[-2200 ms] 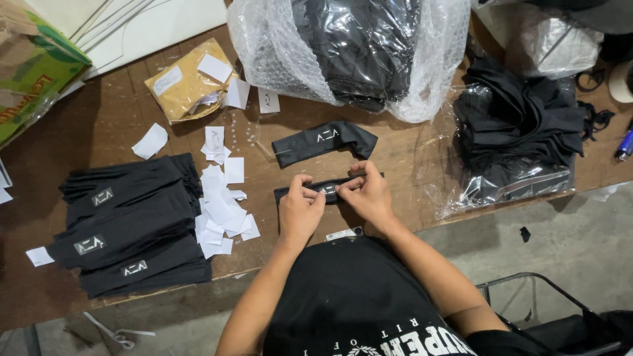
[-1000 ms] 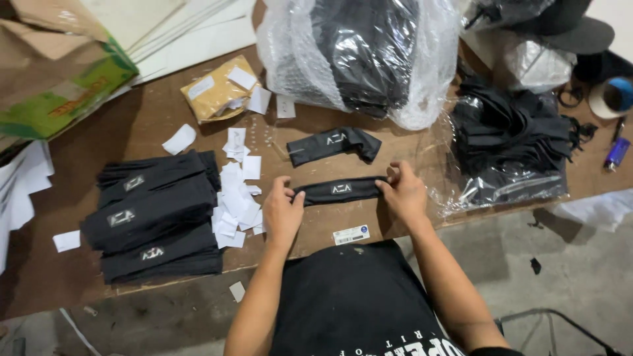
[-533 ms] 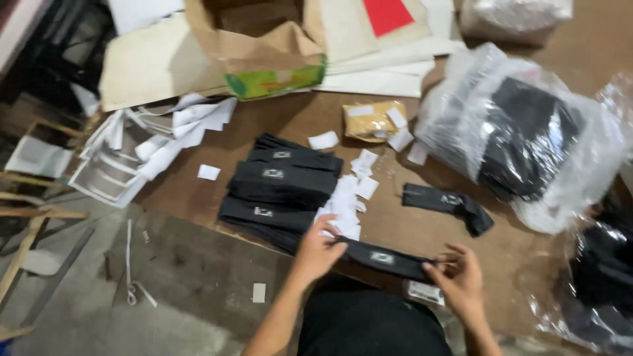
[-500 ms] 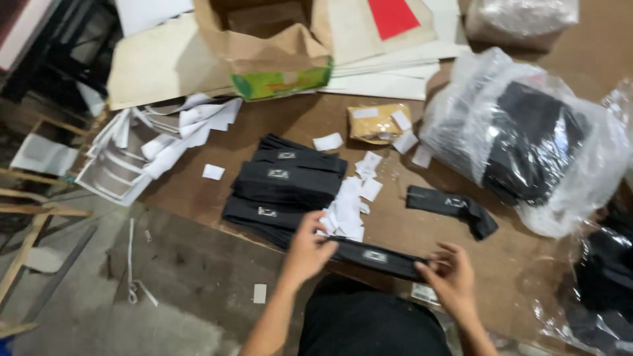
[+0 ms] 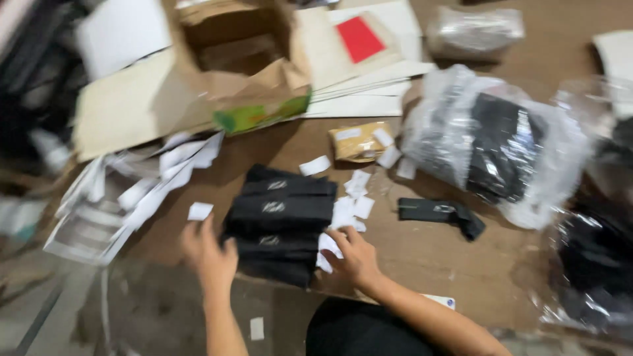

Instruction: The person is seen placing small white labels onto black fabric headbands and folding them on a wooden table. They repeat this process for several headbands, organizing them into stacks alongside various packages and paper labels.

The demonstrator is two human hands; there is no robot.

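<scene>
We're squaring the stack of black bands (image 5: pixel 280 221) (both flat hands (image 5: pixel 210 254) (image 5: pixel 353 256) pressing its ends); next needs gentle alignment.

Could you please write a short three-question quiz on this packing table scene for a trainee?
1. True or false: the stack of folded black fabric pieces lies between the left hand and the right hand.
2. What lies open at the far side of the brown table? A) a brown cardboard box B) a metal toolbox C) a blue plastic crate
3. What colour are the small paper slips beside the stack?

Key: 1 true; 2 A; 3 white.
</scene>
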